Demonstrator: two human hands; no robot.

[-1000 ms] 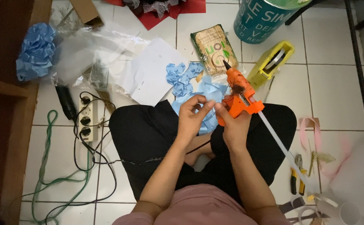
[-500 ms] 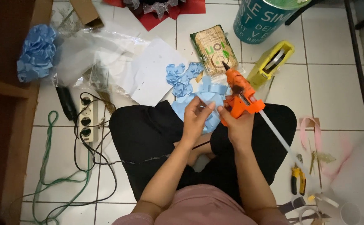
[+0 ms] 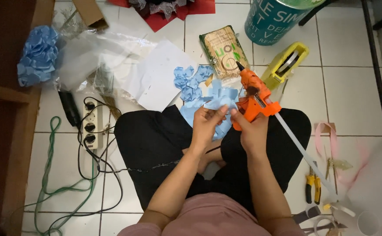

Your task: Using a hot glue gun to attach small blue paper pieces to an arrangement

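Orange glue gun (image 3: 254,94) in raised right hand (image 3: 252,131)

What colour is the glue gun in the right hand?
Bright orange glue gun with a dark nozzle, gripped by the right hand; the head view shows it clearly.

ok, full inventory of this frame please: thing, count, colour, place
orange plastic glue gun: 1, orange, in right hand, clear glue stick out the back
light blue folded paper piece: 1, blue, at both hands' fingertips
light blue paper bows: several, blue, floor ahead of the knees
crumpled blue paper bunch: 1, blue, far left
white paper sheet: 1, white, centre floor
yellow tape dispenser: 1, yellow, beyond the gun
teal cylindrical tin: 1, teal, top right
white power strip: 1, white, left floor
yellow-handled pliers: 1, right floor
left hand: 1, pinching the paper
right hand: 1, gripping the gun
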